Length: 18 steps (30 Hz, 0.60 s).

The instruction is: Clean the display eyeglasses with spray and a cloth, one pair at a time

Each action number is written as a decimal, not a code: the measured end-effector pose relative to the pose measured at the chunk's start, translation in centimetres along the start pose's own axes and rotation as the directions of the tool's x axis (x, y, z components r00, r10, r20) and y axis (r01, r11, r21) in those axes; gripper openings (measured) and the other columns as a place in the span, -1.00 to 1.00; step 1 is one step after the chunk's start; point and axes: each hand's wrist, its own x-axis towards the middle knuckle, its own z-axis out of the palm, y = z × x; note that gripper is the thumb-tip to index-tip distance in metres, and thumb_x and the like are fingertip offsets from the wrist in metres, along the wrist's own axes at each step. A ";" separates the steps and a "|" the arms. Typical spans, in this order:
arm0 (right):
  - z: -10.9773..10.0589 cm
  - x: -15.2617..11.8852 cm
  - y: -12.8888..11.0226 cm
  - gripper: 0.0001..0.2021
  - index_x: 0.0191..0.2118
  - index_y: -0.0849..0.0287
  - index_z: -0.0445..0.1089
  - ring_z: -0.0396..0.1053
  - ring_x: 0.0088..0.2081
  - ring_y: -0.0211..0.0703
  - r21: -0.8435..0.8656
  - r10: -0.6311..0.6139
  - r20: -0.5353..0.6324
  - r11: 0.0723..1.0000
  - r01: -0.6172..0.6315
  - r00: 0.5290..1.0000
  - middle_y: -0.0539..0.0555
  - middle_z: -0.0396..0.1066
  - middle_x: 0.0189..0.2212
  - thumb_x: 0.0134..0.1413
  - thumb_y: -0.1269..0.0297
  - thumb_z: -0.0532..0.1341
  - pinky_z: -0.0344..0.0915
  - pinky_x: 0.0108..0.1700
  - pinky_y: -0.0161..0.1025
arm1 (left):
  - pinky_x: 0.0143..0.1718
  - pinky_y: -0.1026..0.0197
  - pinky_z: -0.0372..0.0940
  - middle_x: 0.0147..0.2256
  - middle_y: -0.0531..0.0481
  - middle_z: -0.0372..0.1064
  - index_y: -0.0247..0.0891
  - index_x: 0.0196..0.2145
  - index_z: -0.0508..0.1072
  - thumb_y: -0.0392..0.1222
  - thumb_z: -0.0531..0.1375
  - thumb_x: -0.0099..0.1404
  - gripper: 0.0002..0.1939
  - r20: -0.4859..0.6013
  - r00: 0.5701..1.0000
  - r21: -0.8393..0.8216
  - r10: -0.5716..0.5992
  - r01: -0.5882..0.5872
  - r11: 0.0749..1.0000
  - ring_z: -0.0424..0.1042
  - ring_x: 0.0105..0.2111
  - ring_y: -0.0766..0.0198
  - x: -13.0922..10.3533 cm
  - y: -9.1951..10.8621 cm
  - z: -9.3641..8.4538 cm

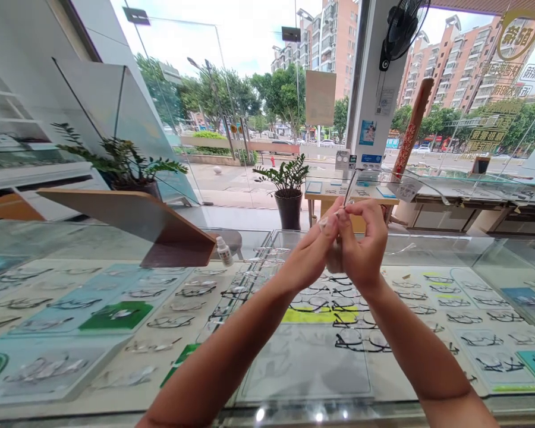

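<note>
Both hands are raised together above a glass display counter (pixel 312 368). My left hand (pixel 312 252) has its fingers closed around something small and pale, mostly hidden by the fingers. Against it, my right hand (pixel 363 244) pinches with thumb and index finger at a thin dark piece that sticks up between the hands; what it belongs to is too small to tell. Beneath the glass lie rows of eyeglasses (pixel 350 340), some on a yellow-green strip. A small white bottle (pixel 224 252) stands on the counter to the left of my hands.
A brown wooden board (pixel 138 217) leans at the left, near the bottle. Beyond the counter are a potted plant (pixel 289 196), glass doors and a wooden table (pixel 325 193). A black fan (pixel 401 30) hangs on the pillar. Clear tubing (pixel 399 249) lies right of my hands.
</note>
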 end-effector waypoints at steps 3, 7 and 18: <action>0.4 -0.3 0.4 -0.89 -0.30 0.10 0.40 0.39 -0.23 -0.13 -0.041 -0.054 -0.099 0.998 0.050 0.994 0.01 0.45 -0.33 0.32 0.37 0.23 0.33 -0.12 -0.10 | 0.58 -0.05 -0.33 0.48 -0.02 0.09 -0.08 0.39 0.34 0.39 0.14 0.40 -0.23 0.035 0.999 0.086 0.011 -0.014 0.996 -0.21 0.56 -0.02 -0.1 -0.2 0.6; 0.0 0.3 1.2 -0.91 -0.29 0.11 0.39 0.40 -0.20 -0.11 -0.011 0.007 -0.150 1.000 -0.009 0.989 0.03 0.44 -0.32 0.31 0.34 0.23 0.34 -0.06 -0.07 | 0.57 -0.01 -0.21 0.44 -0.06 0.20 -0.11 0.37 0.38 0.35 0.14 0.43 -0.27 0.161 0.986 0.211 0.043 -0.077 0.974 -0.05 0.53 -0.03 -0.1 0.6 0.7; -3.8 3.9 1.5 -0.88 -0.28 0.04 0.30 0.51 -0.08 -0.08 0.307 0.456 0.312 0.782 -0.543 0.834 0.08 0.52 -0.24 0.20 0.14 0.18 0.43 0.06 -0.04 | -0.58 0.25 0.06 -0.50 0.03 0.36 -0.22 -0.18 0.66 0.25 0.26 0.38 -0.55 -0.089 0.987 0.402 0.136 -0.089 0.911 0.16 -0.58 0.36 0.3 4.2 -3.4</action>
